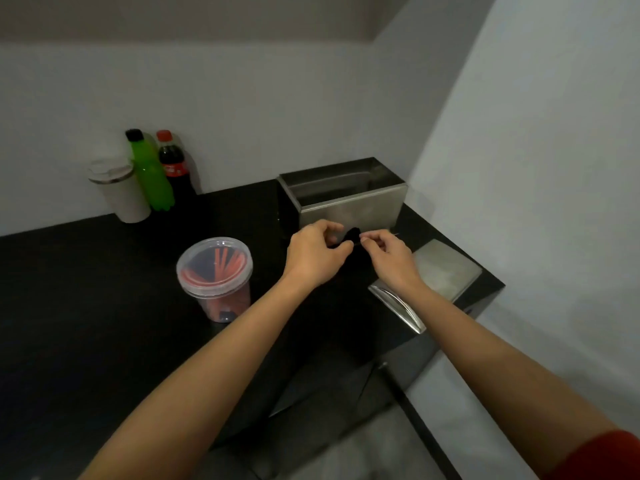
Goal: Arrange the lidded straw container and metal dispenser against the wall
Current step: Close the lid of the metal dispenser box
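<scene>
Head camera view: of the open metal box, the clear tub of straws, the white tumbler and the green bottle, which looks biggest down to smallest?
1. Metal box, clearly largest.
2. Straw tub, though it sits nearer the camera.
3. White tumbler and green bottle: too alike to rank.

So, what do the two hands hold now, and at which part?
Both hands, left and right, pinch a small dark thing between their fingertips, one at each side. What it is cannot be told.
</scene>
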`<state>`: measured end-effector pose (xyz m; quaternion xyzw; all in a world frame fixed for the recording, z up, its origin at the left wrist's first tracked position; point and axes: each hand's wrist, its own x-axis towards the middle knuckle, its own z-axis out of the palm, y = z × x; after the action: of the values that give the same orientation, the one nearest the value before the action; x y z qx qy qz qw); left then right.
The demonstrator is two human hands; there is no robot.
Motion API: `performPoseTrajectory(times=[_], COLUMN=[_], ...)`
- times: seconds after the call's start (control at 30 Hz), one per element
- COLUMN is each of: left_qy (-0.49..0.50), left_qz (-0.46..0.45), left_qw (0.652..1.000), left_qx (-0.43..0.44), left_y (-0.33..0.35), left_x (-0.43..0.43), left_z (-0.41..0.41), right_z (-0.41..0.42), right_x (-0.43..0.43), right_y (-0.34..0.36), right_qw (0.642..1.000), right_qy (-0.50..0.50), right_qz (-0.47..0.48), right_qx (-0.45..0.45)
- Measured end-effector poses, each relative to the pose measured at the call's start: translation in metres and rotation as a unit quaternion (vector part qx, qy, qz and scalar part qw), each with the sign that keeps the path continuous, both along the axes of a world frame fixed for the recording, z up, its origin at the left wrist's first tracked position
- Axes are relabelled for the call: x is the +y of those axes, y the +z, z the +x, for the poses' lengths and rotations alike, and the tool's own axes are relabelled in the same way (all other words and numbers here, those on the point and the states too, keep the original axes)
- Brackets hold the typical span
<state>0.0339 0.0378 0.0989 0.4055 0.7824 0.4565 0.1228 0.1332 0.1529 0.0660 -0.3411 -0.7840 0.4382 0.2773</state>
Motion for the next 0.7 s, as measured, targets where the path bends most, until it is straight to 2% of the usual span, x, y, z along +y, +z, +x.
performPoseTrajectory(times=[0.17,0.47,0.7], left_qy=[-0.023,-0.061,-0.078], left_qz=[-0.075,-0.185,-0.205], left_qw=[0.997,0.979,0.974], left_qx=[-0.026,-0.053,-0.052], left_y=[-0.029,-0.074,-0.101], left_x=[0.026,0.070,0.106], left_z=[0.029,0.038,0.031], right_z=[0.031,0.075,0.071], right_x=[0.026,0.075,0.124], right_y=[-0.019,-0.043,-0.053], right_qw=[0.997,0.982,0.967], right_qy=[-0.023,-0.074,-0.082], right_qz=[0.031,0.021,0.040], right_qx=[-0.060,-0.170,-0.236])
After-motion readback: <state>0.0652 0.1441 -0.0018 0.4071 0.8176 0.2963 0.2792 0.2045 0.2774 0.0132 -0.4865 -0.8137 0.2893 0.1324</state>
